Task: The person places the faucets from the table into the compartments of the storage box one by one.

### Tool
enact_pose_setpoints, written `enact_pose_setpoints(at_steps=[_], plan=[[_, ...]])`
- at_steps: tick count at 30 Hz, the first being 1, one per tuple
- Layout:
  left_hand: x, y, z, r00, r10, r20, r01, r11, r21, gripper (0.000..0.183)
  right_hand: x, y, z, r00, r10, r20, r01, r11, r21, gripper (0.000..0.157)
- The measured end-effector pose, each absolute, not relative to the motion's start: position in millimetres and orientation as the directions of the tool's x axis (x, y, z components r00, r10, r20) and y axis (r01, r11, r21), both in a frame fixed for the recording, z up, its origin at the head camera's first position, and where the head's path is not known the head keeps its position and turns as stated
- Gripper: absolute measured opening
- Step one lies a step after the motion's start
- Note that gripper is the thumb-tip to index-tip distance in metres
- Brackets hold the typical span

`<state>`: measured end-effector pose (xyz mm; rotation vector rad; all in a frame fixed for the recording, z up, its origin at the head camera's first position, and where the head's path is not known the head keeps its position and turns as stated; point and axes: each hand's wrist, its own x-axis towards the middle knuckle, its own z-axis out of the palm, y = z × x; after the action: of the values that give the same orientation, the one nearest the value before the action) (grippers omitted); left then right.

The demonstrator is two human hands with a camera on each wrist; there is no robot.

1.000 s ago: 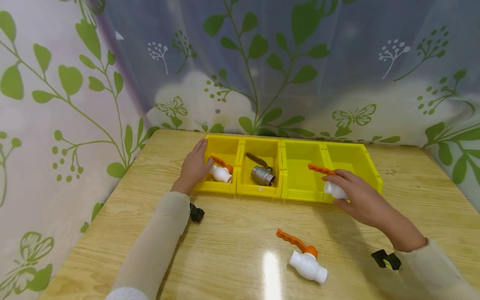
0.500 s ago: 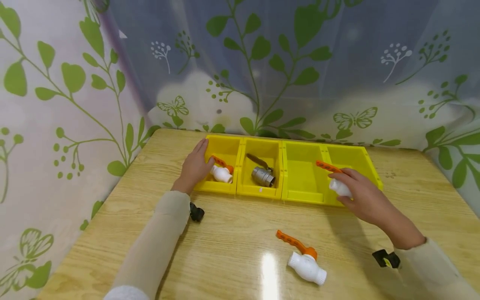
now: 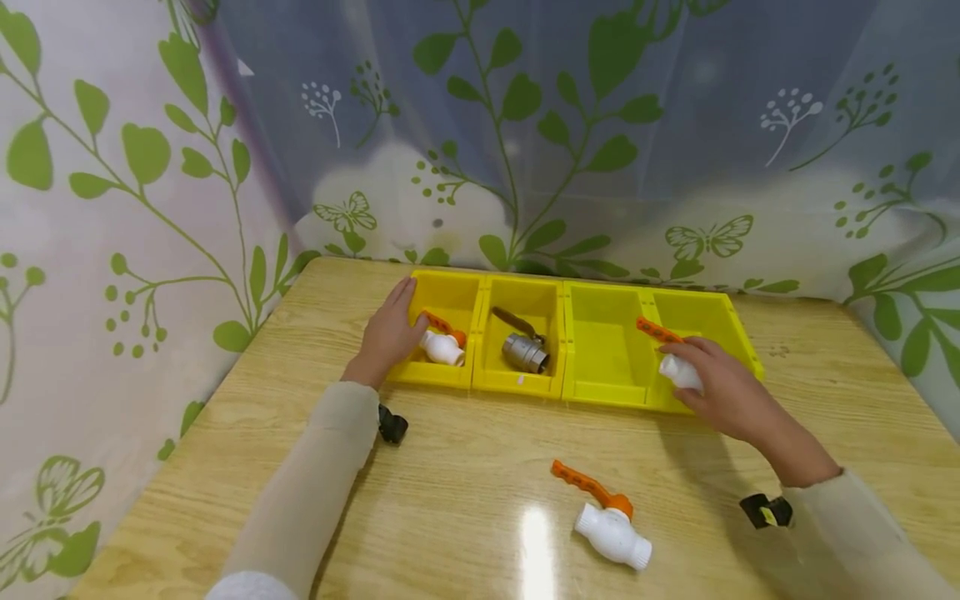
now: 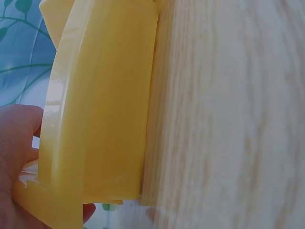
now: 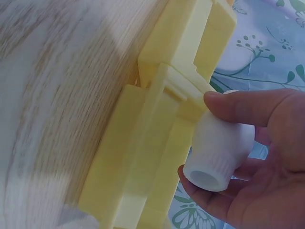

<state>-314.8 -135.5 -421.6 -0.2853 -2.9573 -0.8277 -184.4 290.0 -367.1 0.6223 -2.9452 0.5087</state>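
Note:
My right hand (image 3: 731, 390) pinches a white plastic ball valve (image 3: 679, 373) with an orange handle, held above the front of the rightmost yellow bin. In the right wrist view, thumb and fingers clasp the white valve body (image 5: 219, 143), one round opening showing. My left hand (image 3: 384, 340) grips the side wall of the leftmost yellow bin (image 3: 442, 292), the thumb at the inner side. Inside that bin lies another white ball valve (image 3: 444, 348) with an orange handle. A metal ball valve (image 3: 523, 353) with a dark lever lies in the second bin (image 3: 521, 292).
A third white ball valve (image 3: 615, 535), orange-handled, lies on the wooden table (image 3: 450, 483) in front of the bins. The third bin (image 3: 606, 321) and the rightmost bin (image 3: 697, 312) adjoin the others in one row. A leaf-patterned curtain (image 3: 480, 167) hangs behind.
My right hand has shifted slightly right with the ball valve, from the border of the two right bins to the rightmost one. My left hand stays put.

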Motion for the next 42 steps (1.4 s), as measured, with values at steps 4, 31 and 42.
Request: enact_pose_setpoints(at_steps=[4,31,42], plan=[[-316,-135,-421,-0.983,0.153,0.103,0.184,0.837,0.516,0.066,-187,292,-367,-0.916,-0.368,0.159,-0.401,0.859,-0.318,0.052],[-315,-136,-421,-0.979,0.164,0.118,0.202,0.831,0.519,0.065,-192,301,-367,-0.933,-0.321,0.16,-0.356,0.881,-0.311,0.052],[-314,-136,-422,-0.98,0.164,0.114,0.2,0.827,0.525,0.066,-195,304,-371,-0.95,-0.286,0.125,-0.311,0.897,-0.314,0.051]])
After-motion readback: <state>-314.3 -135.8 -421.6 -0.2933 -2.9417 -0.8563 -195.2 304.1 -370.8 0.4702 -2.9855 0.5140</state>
